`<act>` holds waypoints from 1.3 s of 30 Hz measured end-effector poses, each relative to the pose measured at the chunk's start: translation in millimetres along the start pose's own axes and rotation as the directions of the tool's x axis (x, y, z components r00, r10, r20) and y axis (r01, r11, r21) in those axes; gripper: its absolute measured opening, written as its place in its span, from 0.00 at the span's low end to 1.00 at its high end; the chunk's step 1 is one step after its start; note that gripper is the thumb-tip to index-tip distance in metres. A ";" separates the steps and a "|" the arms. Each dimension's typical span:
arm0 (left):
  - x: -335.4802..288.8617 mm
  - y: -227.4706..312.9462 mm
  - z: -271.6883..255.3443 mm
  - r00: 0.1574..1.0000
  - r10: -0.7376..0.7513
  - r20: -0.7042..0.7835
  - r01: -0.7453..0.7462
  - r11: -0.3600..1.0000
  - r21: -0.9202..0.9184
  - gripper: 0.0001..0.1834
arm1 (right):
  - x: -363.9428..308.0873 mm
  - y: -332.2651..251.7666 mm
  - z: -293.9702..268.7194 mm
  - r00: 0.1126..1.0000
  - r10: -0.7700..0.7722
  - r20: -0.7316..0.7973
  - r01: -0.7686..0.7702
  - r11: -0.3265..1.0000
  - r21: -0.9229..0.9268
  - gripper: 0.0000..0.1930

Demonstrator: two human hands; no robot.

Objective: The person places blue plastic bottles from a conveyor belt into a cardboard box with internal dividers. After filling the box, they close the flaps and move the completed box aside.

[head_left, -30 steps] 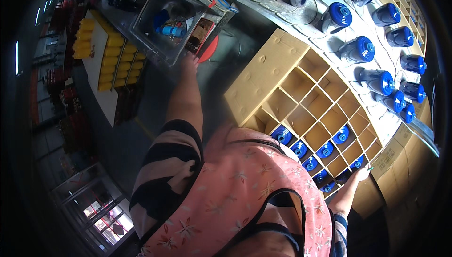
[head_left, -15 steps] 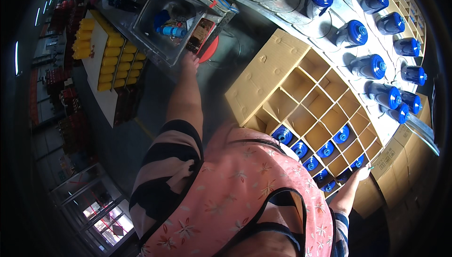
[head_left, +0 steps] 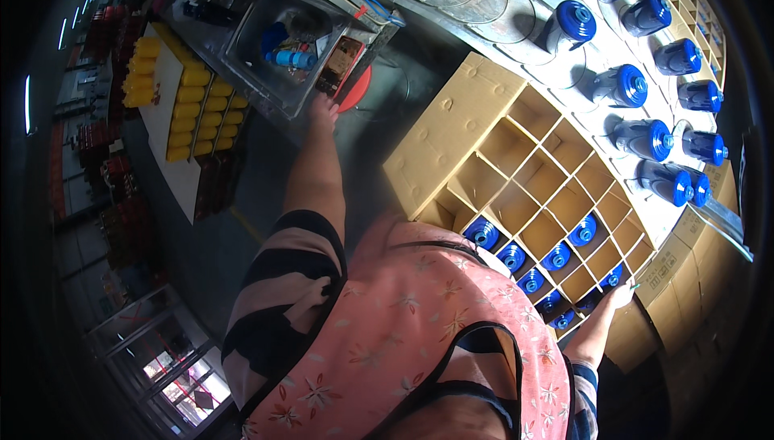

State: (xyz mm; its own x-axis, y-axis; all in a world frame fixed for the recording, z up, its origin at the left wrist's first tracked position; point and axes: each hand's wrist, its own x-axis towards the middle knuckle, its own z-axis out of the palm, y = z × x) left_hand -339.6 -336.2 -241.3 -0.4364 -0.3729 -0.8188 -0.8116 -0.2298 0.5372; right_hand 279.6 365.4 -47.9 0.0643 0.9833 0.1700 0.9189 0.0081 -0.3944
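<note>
My left hand [head_left: 323,109] reaches out to the rim of a metal sink [head_left: 295,105], beside the lower end of a phone [head_left: 339,67] lying on the ledge. Its fingers look stretched out, and no held thing shows. At the near right edge of a divided cardboard box [head_left: 458,129], my right hand [head_left: 619,296] has its fingers closed over the edge. A small green bit shows by its fingertips. Blue-topped bottles [head_left: 556,257] fill several compartments nearest me; the farther compartments hold none.
Blue-topped bottles [head_left: 645,140] stand on a metal plate conveyor [head_left: 492,16] beyond the box. More cartons [head_left: 685,279] are at the right. A blue bottle [head_left: 295,59] lies in the sink, with a red round stool [head_left: 355,91] below it. Yellow bottles [head_left: 193,101] are stacked at the left.
The bottles on the conveyor have shifted toward the lower right. My left hand has moved very slightly nearer me; my right hand and the box look unchanged.
</note>
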 end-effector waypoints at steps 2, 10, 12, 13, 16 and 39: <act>-1.4 -0.3 1.1 1.000 0.007 0.003 -0.007 1.000 -0.001 0.24 | -1.0 -3.5 -0.8 0.998 -0.046 0.045 0.049 0.997 -0.058 0.17; -18.6 -9.1 -3.0 0.991 0.100 0.088 -0.092 0.991 -0.094 0.28 | 9.7 13.0 -0.4 0.989 -0.116 0.087 0.125 0.987 -0.104 0.17; -28.7 -19.4 -7.0 0.980 0.193 0.043 -0.180 0.960 -0.216 0.27 | 11.5 19.3 0.4 0.992 -0.089 0.094 0.101 0.985 -0.143 0.17; -35.4 -26.1 -9.3 0.975 0.221 0.005 -0.211 0.939 -0.272 0.26 | 10.9 21.4 -0.3 0.987 -0.114 0.111 0.126 0.987 -0.102 0.18; -60.9 -48.5 -6.5 0.962 0.238 -0.135 -0.271 0.898 -0.347 0.21 | 4.8 20.1 -2.6 0.988 -0.084 0.128 0.078 0.996 0.054 0.20; -393.8 -134.8 149.8 0.015 0.387 0.922 -0.857 0.480 -0.188 0.13 | -49.3 -14.3 -50.7 0.954 -0.272 0.128 0.279 0.959 -0.038 0.19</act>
State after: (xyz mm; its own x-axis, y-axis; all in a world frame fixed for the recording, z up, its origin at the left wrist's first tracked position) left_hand -116.5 -23.7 -21.6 -0.6787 0.7343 0.0093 0.0578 0.0408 0.9975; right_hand 283.0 307.6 -4.9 -0.2389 0.9588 0.1537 0.9146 0.2753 -0.2963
